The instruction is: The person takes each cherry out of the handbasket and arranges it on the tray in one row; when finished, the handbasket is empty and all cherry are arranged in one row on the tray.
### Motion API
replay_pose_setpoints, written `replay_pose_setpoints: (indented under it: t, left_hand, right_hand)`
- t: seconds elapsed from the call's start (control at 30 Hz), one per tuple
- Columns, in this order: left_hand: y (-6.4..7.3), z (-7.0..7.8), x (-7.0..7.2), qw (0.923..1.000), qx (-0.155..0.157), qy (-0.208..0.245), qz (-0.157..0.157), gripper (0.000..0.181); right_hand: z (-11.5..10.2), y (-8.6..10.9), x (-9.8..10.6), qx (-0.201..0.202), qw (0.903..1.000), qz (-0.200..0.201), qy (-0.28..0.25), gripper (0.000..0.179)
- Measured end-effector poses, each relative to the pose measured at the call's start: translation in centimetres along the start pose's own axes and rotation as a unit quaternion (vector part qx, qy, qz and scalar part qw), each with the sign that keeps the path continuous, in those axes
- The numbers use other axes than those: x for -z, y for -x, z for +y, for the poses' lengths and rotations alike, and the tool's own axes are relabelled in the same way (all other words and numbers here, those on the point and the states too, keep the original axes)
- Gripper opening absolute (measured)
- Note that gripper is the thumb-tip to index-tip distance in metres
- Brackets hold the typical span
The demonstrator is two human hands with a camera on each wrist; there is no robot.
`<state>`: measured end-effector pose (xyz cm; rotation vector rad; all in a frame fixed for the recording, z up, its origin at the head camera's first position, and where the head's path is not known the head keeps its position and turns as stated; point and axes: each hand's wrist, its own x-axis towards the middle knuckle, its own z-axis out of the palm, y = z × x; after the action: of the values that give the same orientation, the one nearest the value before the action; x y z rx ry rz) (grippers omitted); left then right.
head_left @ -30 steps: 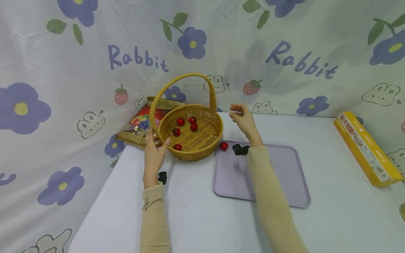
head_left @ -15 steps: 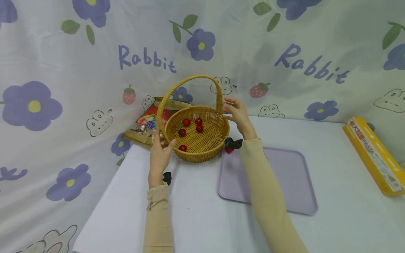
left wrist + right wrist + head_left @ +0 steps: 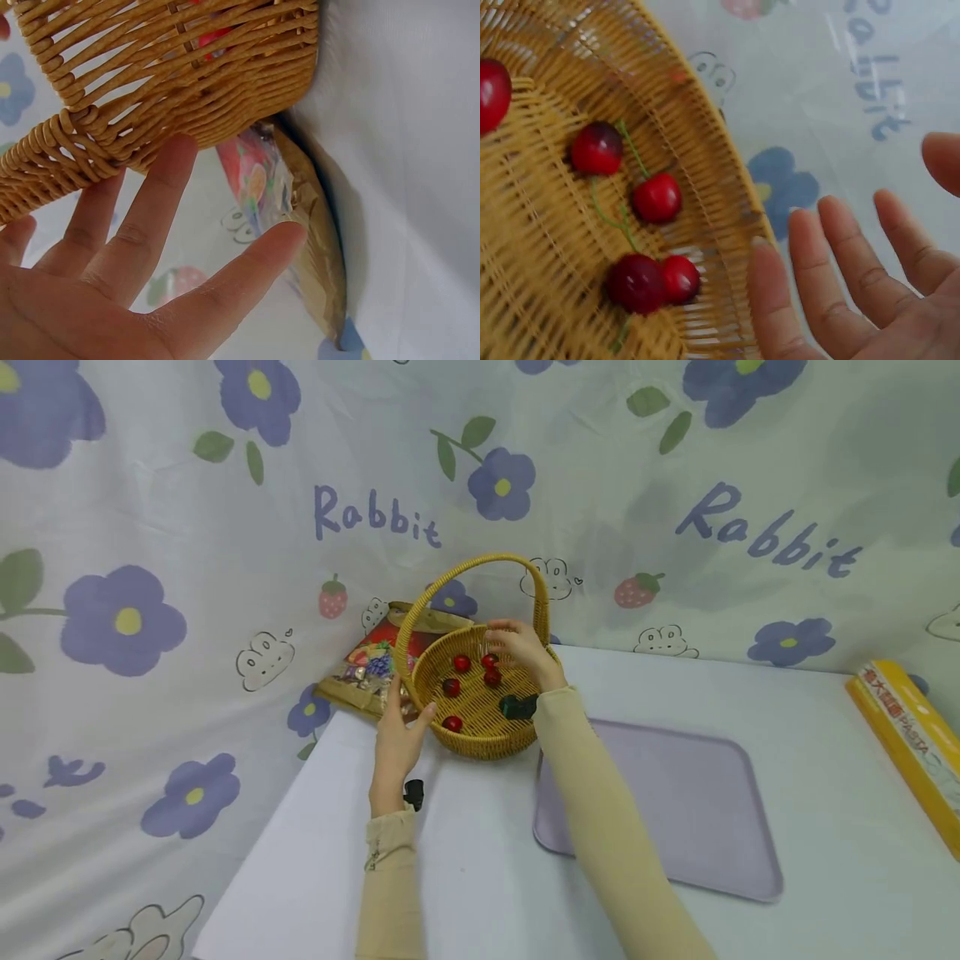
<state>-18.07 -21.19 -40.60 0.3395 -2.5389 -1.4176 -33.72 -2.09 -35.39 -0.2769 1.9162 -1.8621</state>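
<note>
A woven yellow basket (image 3: pixel 480 747) with a tall arched handle stands on the white table. Inside lie several dark red cherries (image 3: pixel 452 724), some with green stems showing in the right wrist view. My left hand (image 3: pixel 400 742) is at the basket's left side, its straight fingers touching the weave near the foot of the handle (image 3: pixel 45 161). Above the basket's inside hovers my right hand (image 3: pixel 523 652), fingers loosely spread and holding nothing. In the right wrist view, its fingers (image 3: pixel 814 270) are beside the basket rim, apart from the cherries (image 3: pixel 657 198).
A lilac tray (image 3: pixel 675 810) lies right of the basket, partly behind the right forearm. Behind the basket's left side leans a brown bag (image 3: pixel 352 693) with a fruit print. A yellow pasta box (image 3: pixel 911 743) lies at the far right. A patterned curtain hangs behind.
My right hand has moved left from above the tray to over the basket. The left hand stays at the basket's side. The cherry on the tray is now out of sight. The head view has shifted.
</note>
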Motion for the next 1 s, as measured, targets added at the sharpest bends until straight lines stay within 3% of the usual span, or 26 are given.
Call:
replay_pose_setpoints:
  t: [0.23,0.53,0.87,1.0]
  left_hand:
    - [0.1,0.0,-0.6,1.0000,-0.007,-0.001,0.000,0.080]
    - [0.0,0.0,-1.1,0.9999,-0.015,0.000,0.002,0.080]
    - [0.1,-0.5,-0.2,0.9999,-0.009,-0.001,0.009,0.082]
    - [-0.2,-0.6,-0.3,0.9998,-0.016,-0.002,0.015,0.080]
  right_hand:
    - [1.4,-0.6,-1.3,-0.076,0.9942,-0.053,0.055,0.045]
    - [3.5,-0.9,-3.2,-0.144,0.9619,-0.127,0.194,0.052]
    - [4.0,-1.8,-5.7,-0.145,0.9380,-0.189,0.251,0.052]
    - [4.0,-2.3,-5.7,-0.127,0.9205,-0.211,0.303,0.041]
